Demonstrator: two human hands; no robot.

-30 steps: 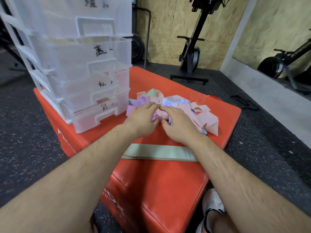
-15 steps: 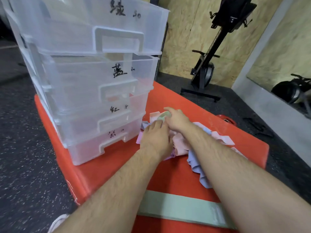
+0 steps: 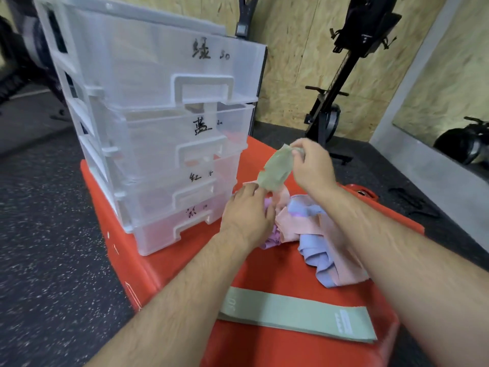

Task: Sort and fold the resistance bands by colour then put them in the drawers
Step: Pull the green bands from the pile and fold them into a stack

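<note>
Since the earlier moment the right hand [image 3: 311, 168] has risen from the pile and now holds a green band [image 3: 276, 172] up in the air. Thumb and fingers of this hand pinch the upper end of the band. Its long axis runs on a slant, from the right hand down and to the left, and its lower end reaches the fingertips of the left hand [image 3: 246, 213]. The band hangs a little crumpled, with its broad face to the camera.

The left hand lies knuckles up on the pile of bands [image 3: 315, 229], over a purple one; whether it grips something I cannot tell. This pile, pink, blue and purple, lies between the two hands and under the right forearm.

A second green band [image 3: 296, 317] lies flat on the red box [image 3: 270, 260], nearer to the person than both hands. Its long axis goes from the left forearm to the right forearm.

Just to the left of the left hand stands a clear drawer unit [image 3: 158, 83] with four drawers, each marked with a handwritten sign.
</note>
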